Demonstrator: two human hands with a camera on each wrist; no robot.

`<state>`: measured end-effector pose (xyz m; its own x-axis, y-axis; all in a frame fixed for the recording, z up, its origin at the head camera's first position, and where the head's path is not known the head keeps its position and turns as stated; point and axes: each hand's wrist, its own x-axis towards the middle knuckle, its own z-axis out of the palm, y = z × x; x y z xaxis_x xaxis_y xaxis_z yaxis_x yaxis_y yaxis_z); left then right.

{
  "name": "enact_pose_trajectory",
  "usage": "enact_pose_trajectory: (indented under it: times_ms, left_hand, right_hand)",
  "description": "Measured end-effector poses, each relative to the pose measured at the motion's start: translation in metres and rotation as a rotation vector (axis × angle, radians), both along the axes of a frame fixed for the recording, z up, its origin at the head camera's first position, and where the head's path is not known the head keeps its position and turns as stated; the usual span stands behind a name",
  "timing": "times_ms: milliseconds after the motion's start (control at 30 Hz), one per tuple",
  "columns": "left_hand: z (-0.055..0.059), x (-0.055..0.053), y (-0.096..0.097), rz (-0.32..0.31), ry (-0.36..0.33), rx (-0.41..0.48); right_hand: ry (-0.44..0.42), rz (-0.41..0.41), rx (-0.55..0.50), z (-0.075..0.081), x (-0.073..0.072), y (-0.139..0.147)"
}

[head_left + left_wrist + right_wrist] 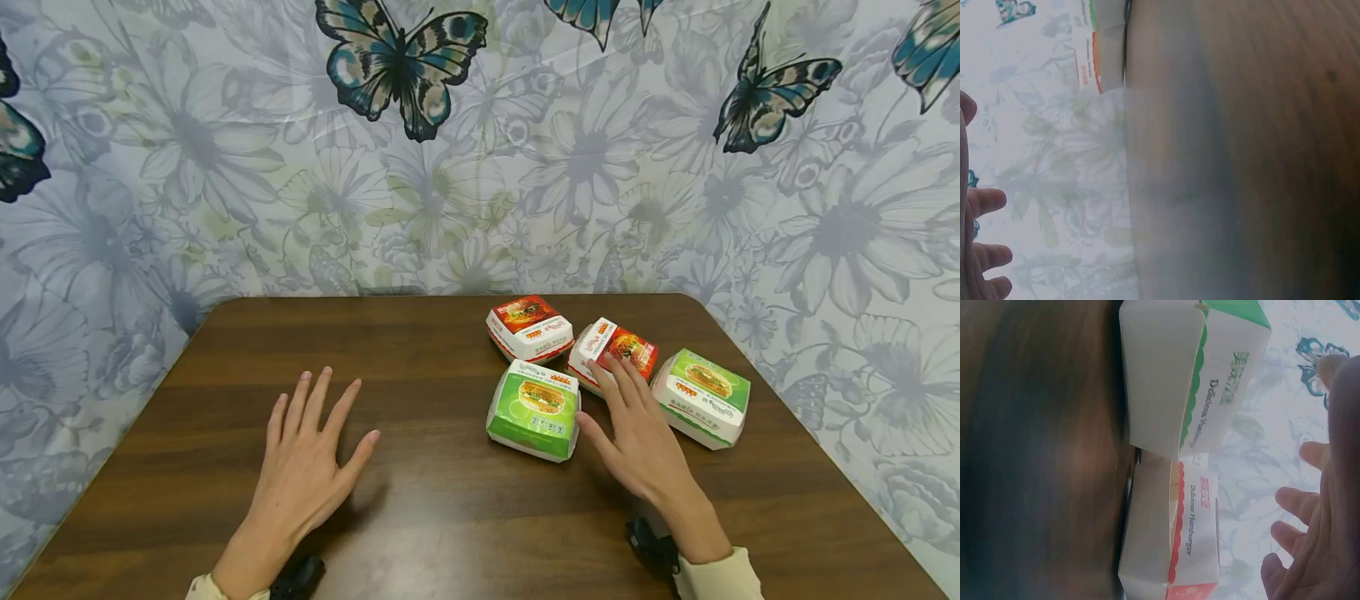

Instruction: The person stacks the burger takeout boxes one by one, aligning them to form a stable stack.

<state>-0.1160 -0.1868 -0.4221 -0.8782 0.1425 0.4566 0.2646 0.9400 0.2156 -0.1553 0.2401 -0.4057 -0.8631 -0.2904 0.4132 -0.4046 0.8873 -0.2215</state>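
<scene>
My left hand (303, 458) hovers over the left half of the table, fingers straight and spread, holding nothing. Four burger boxes form a cluster on the right: a green one (536, 408) at the front, a red one (525, 325) behind it, another red one (611, 337) beside that, and a second green one (701, 396) farthest right. My right hand (645, 450) reaches between the two green boxes with extended fingers. Its fingertips overlap the second red box in the head view, while the right wrist view has the fingers apart from the boxes.
The boxes stand on a brown wooden table (420, 517) with rounded far corners. Behind it hangs a floral cloth backdrop (585, 158) printed with butterflies. Dark straps with small devices (652, 546) circle both wrists.
</scene>
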Motion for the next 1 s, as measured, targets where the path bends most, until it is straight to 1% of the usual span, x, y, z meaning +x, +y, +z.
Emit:
enact_pose_trajectory:
  times_ms: [267, 500, 700, 833, 1000]
  left_hand:
    - [-0.001, 0.001, 0.0, -0.019, -0.002, 0.017]
    - [-0.002, -0.001, 0.002, -0.054, 0.012, 0.055]
    - [-0.002, 0.0, 0.004, -0.067, 0.003, 0.086]
    - [-0.002, 0.001, 0.005, -0.082, -0.006, 0.128]
    - [-0.004, 0.001, 0.005, -0.119, -0.045, 0.22]
  right_hand:
    - [-0.06, 0.034, -0.015, -0.001, 0.002, -0.009]
    - [-0.084, 0.052, -0.082, -0.005, 0.004, -0.014]
    - [-0.11, 0.062, -0.119, -0.01, 0.004, -0.016]
    - [-0.135, 0.062, -0.139, -0.011, 0.004, -0.017]
    - [-0.166, 0.066, -0.179, -0.014, 0.003, -0.018]
